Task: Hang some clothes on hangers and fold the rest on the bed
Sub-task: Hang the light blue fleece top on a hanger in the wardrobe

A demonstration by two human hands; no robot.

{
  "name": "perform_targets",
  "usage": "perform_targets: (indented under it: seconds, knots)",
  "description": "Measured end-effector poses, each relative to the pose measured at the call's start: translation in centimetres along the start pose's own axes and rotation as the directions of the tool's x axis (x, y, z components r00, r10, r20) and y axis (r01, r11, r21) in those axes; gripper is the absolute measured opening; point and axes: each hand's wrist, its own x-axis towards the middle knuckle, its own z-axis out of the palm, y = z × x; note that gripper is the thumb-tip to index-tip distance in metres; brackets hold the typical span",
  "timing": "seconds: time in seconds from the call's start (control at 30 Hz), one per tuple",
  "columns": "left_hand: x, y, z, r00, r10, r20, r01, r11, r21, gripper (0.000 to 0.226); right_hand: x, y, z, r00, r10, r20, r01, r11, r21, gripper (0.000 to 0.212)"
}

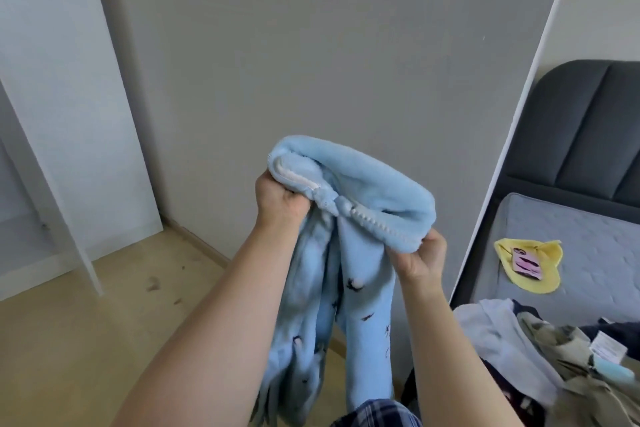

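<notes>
Light-blue fleece garment [349, 184], small dark prints on it, held up in front of the chest, between both hands and clear of the bed.
- Left hand [282, 199]: closed into a fist round a bunched end of the top edge, where the white zipper [377, 225] starts.
- Right hand [420, 262]: lower than the left, fingers curled, pinching the other end of that edge.
- The top edge arches up in a fold between the two grips. The rest of the fleece hangs down between the forearms and ends just above a strip of plaid fabric [377, 412] at the bottom edge of view.

Surroundings:
- Tall grey panel [311, 45] straight behind the garment; its white right edge slants down beside the right hand.
- Bed [588, 246] to the right beyond that edge, with a dark padded headboard [581, 135]. A yellow cloth [550, 274] with a pink tag lies flat on the quilted cover, well apart from the hands.
- Pile of clothes [554, 350] heaped on the near corner of the bed, just right of the right forearm.
- Wooden floor [86, 340] to the left, bounded by a white shelf frame [52, 184] at the far left.
</notes>
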Motion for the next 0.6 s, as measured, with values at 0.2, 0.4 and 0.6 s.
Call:
perform_targets:
  seconds: [0.2,0.4,0.6]
  knots:
    - [-1.5,-1.1,-1.6,0.996,-0.081,-0.038,0.084,0.993,0.079,0.036,0.0,4.9,-2.3,0.686,-0.704,-0.184,-0.030,0.225,-0.974,0.048]
    - [-1.6,-0.7,-3.8,0.993,-0.067,-0.098,0.077,0.992,0.100,0.036,-2.4,7.7,0.3,0.446,-0.742,0.500,0.284,-0.413,-0.866,0.030]
    - [-2.4,-0.7,-6.5,0.991,-0.026,-0.132,0.056,0.972,0.230,0.032,-3.1,8.0,1.0,0.931,-0.222,0.289,0.220,-0.289,-0.932,0.034]
